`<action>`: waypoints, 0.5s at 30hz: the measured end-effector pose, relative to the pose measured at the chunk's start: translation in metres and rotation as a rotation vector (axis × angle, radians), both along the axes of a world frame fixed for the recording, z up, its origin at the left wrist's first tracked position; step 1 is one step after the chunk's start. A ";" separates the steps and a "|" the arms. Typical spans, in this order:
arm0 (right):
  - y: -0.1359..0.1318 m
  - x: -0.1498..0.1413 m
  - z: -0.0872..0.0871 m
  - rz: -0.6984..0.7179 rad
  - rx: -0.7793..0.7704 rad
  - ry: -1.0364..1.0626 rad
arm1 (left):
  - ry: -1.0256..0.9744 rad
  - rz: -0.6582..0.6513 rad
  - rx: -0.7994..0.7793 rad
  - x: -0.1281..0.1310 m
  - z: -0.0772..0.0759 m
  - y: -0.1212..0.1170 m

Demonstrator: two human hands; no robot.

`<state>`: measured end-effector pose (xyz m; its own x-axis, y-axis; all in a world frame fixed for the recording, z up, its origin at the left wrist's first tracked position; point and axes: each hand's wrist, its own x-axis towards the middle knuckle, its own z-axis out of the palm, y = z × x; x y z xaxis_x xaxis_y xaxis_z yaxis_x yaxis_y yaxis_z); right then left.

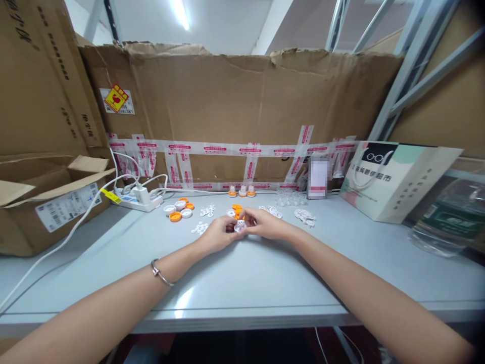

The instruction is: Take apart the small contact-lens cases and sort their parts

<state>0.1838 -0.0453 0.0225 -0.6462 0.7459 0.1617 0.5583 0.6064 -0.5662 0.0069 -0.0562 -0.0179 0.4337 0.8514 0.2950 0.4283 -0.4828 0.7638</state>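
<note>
Over the middle of the table, a small white round plastic part point(240, 227) is held between both hands. My left hand point(220, 233) pinches it from the left, and my right hand point(263, 224) has its fingers on its top and right side. Just behind the hands lie orange caps point(237, 208), partly hidden by the fingers. White small pieces point(199, 228) are scattered beside my left hand, with more white pieces point(207, 210) farther back. Past my right hand are white flat parts point(272, 212) and another pile of white parts point(305, 217).
Several orange and white round caps point(175, 216) sit at the left. Three orange-based assembled pieces point(242, 191) stand along the back, near clear plastic cups point(290, 197). A power strip point(141, 200), open cardboard box point(56, 202), paper bag point(394, 182) and water bottle point(447, 222) flank the table point(265, 283).
</note>
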 end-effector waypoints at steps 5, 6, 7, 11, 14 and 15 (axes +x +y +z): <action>-0.003 -0.006 0.001 0.026 0.059 -0.012 | 0.030 -0.026 0.008 -0.001 0.005 -0.002; -0.004 -0.007 0.001 0.019 0.073 -0.012 | 0.052 -0.022 0.029 -0.001 0.005 -0.002; -0.004 -0.007 0.000 0.009 0.085 -0.008 | 0.078 -0.017 0.050 -0.001 0.006 -0.002; -0.006 -0.009 -0.004 -0.041 0.155 -0.003 | 0.139 0.009 0.090 0.000 0.006 -0.001; -0.006 -0.010 -0.010 -0.067 0.213 -0.016 | 0.152 0.021 0.098 0.001 0.006 -0.002; -0.006 -0.011 -0.011 -0.067 0.233 -0.021 | 0.155 0.028 0.099 0.001 0.007 -0.002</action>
